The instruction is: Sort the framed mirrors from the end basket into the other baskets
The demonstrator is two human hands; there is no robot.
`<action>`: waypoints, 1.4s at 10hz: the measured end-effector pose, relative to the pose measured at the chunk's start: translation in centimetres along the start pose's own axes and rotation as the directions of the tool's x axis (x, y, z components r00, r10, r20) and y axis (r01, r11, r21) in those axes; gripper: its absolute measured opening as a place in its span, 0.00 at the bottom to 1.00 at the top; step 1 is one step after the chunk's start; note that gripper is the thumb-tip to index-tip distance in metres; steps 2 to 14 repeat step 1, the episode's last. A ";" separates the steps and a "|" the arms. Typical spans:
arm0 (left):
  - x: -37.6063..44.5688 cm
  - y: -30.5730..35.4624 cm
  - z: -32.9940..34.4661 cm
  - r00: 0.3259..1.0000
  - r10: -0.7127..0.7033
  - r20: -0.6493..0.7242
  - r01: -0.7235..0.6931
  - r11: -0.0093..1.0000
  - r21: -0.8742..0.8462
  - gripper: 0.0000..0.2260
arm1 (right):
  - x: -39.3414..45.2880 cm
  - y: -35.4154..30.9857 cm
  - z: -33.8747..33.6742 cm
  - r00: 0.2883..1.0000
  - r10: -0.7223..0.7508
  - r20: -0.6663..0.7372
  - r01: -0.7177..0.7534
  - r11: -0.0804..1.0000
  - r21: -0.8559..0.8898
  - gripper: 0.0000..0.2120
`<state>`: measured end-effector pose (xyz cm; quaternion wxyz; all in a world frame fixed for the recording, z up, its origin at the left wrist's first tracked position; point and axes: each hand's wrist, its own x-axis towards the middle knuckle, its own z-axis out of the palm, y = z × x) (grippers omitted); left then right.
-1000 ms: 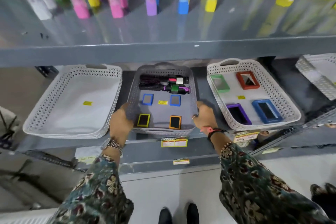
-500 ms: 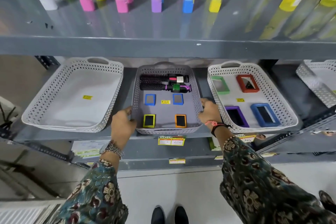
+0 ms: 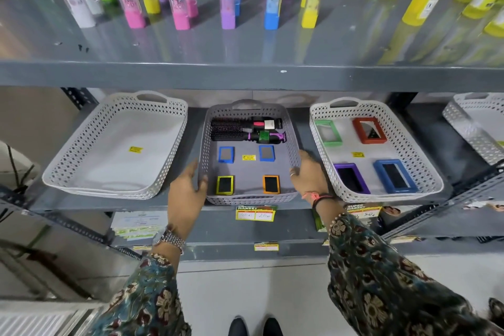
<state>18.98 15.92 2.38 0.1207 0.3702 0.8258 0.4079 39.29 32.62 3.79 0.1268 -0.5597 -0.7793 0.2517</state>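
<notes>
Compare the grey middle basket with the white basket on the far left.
The grey middle basket is narrower and darker; the white left basket is wider and paler. The grey one holds hairbrushes and four small framed mirrors; the white one holds only a yellow sticker. Both have perforated walls and handles.

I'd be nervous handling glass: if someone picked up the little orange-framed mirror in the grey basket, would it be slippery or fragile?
The orange mirror lies flat, so it probably won't roll or tip. Its thick raised frame looks easy to pinch and likely cushions the glass. It looks small, so probably light, though a drop could still crack it.
</notes>
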 end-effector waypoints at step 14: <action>-2.5 2.5 -0.6 0.965 0.189 -0.183 -0.188 0.982 0.023 0.16 | -1.8 -0.3 0.7 0.973 -0.189 -0.134 0.185 0.982 -0.038 0.24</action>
